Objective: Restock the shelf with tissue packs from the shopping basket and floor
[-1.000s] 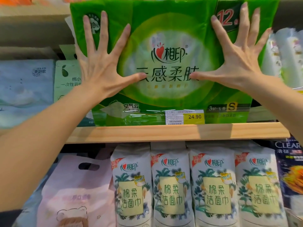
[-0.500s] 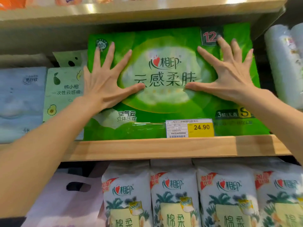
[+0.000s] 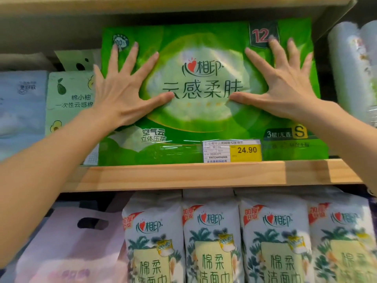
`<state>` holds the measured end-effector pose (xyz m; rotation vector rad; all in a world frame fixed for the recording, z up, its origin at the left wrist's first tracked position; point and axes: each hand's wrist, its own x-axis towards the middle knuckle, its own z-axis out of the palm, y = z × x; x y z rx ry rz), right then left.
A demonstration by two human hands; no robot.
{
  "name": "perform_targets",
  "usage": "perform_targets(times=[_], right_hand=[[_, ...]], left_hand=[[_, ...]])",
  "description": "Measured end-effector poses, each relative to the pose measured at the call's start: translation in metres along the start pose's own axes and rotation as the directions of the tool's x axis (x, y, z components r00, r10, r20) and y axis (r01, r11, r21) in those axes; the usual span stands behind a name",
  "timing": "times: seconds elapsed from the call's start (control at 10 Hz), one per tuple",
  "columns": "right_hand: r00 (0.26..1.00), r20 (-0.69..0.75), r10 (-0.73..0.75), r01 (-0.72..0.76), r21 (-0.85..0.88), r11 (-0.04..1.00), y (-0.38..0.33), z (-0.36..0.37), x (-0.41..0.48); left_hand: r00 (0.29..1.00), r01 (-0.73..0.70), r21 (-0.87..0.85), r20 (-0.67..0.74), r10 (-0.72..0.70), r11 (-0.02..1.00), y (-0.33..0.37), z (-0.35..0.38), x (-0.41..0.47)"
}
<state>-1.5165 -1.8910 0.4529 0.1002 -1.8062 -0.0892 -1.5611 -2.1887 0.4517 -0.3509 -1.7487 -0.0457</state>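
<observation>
A large green tissue pack (image 3: pixel 204 123) stands upright on the wooden shelf (image 3: pixel 204 175), its top close under the board above. My left hand (image 3: pixel 122 92) presses flat on its left half, fingers spread and straight. On the right half my right hand (image 3: pixel 283 86) presses the same way, fingertips near the "12" mark. A yellow 24.90 price tag (image 3: pixel 232 151) stands at the shelf lip in front of the pack. No basket or floor is in view.
Pale green avocado-print packs (image 3: pixel 69 99) and a blue pack (image 3: pixel 20 111) sit left of the green one. White wrapped rolls (image 3: pixel 353 74) stand to its right. Below the shelf are several white palm-print packs (image 3: pixel 212 242) and a pink bag (image 3: pixel 69 248).
The green pack has slid back into the shelf under the upper board. Both hands stayed flat on its front and moved in with it.
</observation>
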Motion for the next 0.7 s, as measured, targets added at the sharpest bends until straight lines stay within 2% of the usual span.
perform_targets(times=[0.2,0.5,0.7], right_hand=[[0.997,0.079,0.025,-0.029,0.047,0.998,-0.004,-0.013,-0.005],[0.982,0.189,0.033,-0.062,0.154,0.986,-0.004,-0.041,-0.032],[0.966,0.254,-0.047,0.003,0.171,0.985,-0.011,-0.061,-0.051]], left_hand=[[0.992,0.000,-0.013,0.124,0.001,1.000,-0.006,-0.024,-0.014],[0.984,0.000,-0.039,0.179,0.007,0.999,-0.010,-0.057,-0.043],[0.971,0.027,-0.088,0.240,-0.005,0.996,-0.008,-0.088,-0.066]])
